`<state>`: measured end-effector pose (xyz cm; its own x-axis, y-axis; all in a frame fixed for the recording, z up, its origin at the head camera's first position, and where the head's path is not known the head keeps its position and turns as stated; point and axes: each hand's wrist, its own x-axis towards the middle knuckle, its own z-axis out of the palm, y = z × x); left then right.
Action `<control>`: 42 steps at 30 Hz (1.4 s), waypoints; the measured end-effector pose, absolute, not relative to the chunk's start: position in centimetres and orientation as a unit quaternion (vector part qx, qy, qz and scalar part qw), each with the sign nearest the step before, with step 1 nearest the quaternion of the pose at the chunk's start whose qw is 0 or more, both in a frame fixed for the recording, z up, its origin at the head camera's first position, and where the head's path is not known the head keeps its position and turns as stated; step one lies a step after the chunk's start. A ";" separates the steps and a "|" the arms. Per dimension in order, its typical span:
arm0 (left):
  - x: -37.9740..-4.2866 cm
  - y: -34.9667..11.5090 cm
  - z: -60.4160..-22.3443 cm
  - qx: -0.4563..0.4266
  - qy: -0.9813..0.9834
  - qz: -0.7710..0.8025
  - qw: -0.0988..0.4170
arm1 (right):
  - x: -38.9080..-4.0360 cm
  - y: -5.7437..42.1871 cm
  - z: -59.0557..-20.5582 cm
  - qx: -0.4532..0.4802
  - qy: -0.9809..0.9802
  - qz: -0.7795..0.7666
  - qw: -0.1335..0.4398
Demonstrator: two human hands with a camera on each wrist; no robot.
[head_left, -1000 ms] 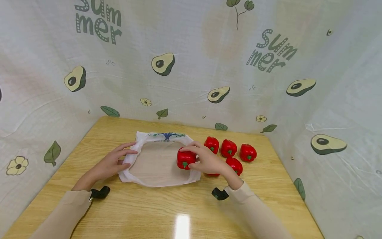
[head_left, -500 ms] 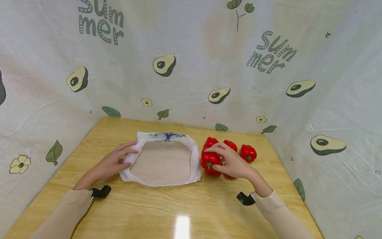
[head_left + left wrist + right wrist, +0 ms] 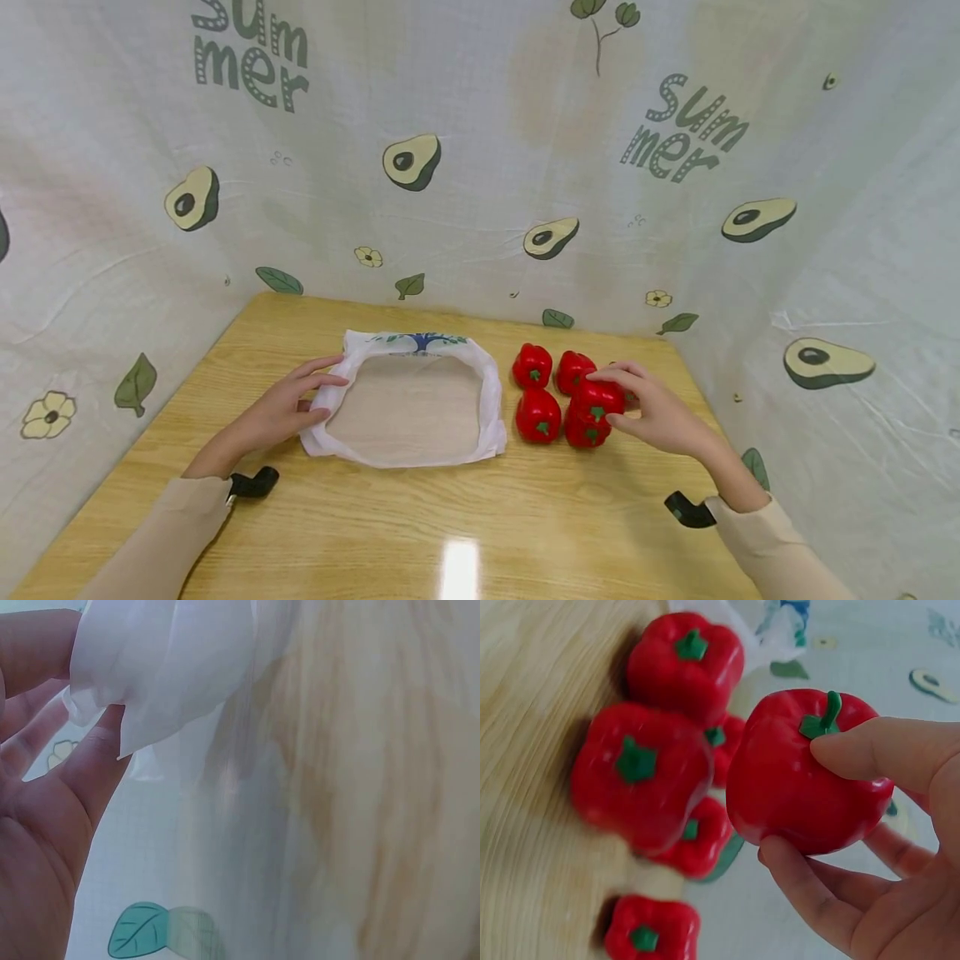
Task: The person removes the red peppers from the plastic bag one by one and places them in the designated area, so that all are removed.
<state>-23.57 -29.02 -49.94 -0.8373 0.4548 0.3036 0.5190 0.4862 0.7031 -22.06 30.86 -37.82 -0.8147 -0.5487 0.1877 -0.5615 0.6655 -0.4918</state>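
My right hand (image 3: 660, 417) grips a red bell pepper (image 3: 802, 795) with a green stem between thumb and fingers, above the other peppers. Just below it in the head view is another red pepper (image 3: 588, 435), partly covered by the held one. To its left sit a front pepper (image 3: 538, 417) and a back pepper (image 3: 532, 367). My left hand (image 3: 281, 408) pinches the left edge of a white bag (image 3: 491, 408), which lies with its mouth spread wide and a blue-green tree print at the back. In the left wrist view, thumb and fingers (image 3: 94, 761) hold the bag's thin edge.
The peppers stand right of the bag on a wooden table (image 3: 375, 533). One more pepper (image 3: 652, 930) is mostly hidden behind my right hand in the head view. A printed cloth (image 3: 480, 167) with avocados hangs around the table's back and sides.
My right hand has carried the bell pepper from over the bag's right edge rightward to above the right-hand peppers. My left hand and the bag have stayed in place.
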 end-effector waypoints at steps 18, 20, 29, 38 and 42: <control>-23.3 -28.8 -49.6 -0.272 -0.873 -0.404 0.042 | -22.3 38.4 -40.0 0.288 -0.920 0.262 0.029; -23.3 -28.8 -49.6 -0.271 -0.873 -0.402 0.043 | -22.2 38.8 -40.5 0.286 -0.920 0.268 0.021; -23.3 -28.9 -49.6 -0.274 -0.875 -0.397 0.048 | -22.2 40.2 -42.4 0.306 -0.908 0.284 0.030; -23.5 -29.0 -49.8 -0.284 -0.868 -0.405 0.049 | -22.5 40.8 -43.4 0.283 -0.919 0.273 0.026; -23.5 -29.0 -49.9 -0.285 -0.867 -0.406 0.047 | -22.6 40.8 -43.8 0.286 -0.919 0.271 0.023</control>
<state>-23.55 -28.98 -49.92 -0.8333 0.4556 0.3131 0.5321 0.5075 0.6778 -22.57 40.84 -43.83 -0.8349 -0.5138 0.1972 -0.5386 0.6889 -0.4851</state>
